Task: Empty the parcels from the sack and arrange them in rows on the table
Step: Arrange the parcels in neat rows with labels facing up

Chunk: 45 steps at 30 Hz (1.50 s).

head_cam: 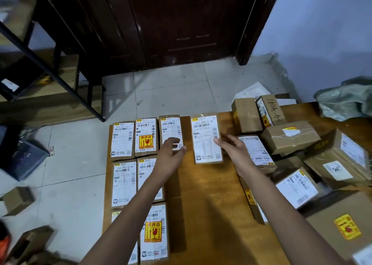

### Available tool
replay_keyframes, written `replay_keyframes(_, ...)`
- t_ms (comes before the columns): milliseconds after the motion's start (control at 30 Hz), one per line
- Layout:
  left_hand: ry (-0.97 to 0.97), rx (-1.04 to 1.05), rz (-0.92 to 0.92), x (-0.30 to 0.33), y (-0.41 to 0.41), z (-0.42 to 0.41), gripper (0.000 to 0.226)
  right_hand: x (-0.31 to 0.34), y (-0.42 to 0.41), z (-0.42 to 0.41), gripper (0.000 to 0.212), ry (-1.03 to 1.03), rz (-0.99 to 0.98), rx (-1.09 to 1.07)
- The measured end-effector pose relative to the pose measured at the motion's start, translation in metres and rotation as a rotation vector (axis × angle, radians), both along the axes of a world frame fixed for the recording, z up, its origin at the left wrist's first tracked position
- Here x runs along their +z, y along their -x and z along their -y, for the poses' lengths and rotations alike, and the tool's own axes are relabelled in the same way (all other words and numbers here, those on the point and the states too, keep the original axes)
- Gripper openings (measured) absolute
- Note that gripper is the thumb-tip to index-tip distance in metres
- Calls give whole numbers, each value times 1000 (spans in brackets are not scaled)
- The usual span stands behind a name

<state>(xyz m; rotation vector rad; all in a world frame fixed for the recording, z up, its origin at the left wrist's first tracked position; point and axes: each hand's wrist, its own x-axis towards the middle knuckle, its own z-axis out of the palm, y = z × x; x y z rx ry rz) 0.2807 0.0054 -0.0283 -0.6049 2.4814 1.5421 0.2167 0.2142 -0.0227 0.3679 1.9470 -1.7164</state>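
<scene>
Wooden table (pixel 203 194) — parcel (pixel 206 139) lies touching right hand (pixel 234 151) fingers (pixel 218 141).

Matt brown cardboard parcels (pixel 289 137) with white paper labels lie on a smooth, glossy wooden table (pixel 203 194); pale tiled floor (pixel 171 87).

Dim, bluish indoor light; white labels glare brightly, edges bend from wide-angle distortion, left side motion-blurred.
</scene>
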Motion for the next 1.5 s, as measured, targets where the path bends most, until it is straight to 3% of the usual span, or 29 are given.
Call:
replay_keyframes(100, -334, 146, 135, 8, -15, -9, 45, 5, -20, 4, 49, 51, 57, -3)
replay_keyframes(167, -482, 196, 147, 5, -29, -11, 57, 4, -37, 8, 46, 84, 97, -16)
replay_keyframes(267, -538, 211, 173, -2, -48, -13, 75, -8, -60, 12, 57, 79, 146, -16)
replay_keyframes(333, -445, 188, 164, -4, -59, -12, 66, -18, -71, 12, 56, 80, 180, -22)
replay_keyframes(500, 28, 241, -63, -16, -100, 21, 31, -45, -93, 8, 32, 41, 273, 20)
replay_keyframes(600, 256, 358, -97, -26, -127, 52, 32, -56, -102, 13, 25, -5, 295, 36)
replay_keyframes(733, 401, 422, 18, -43, -151, 92, 34, -71, -107, 30, 25, -76, 297, 87)
replay_keyframes(933, 406, 407, 111, -60, -170, 104, 33, -91, -104, 60, 20, -147, 227, 96)
replay_keyframes(1267, 381, 391, 91, -61, -174, 102, 33, -82, -101, 78, 49, -342, 75, 134)
replay_keyframes(1500, 387, 384, 110, -62, -172, 104, 32, -79, -99, 81, 43, -342, 53, 132)
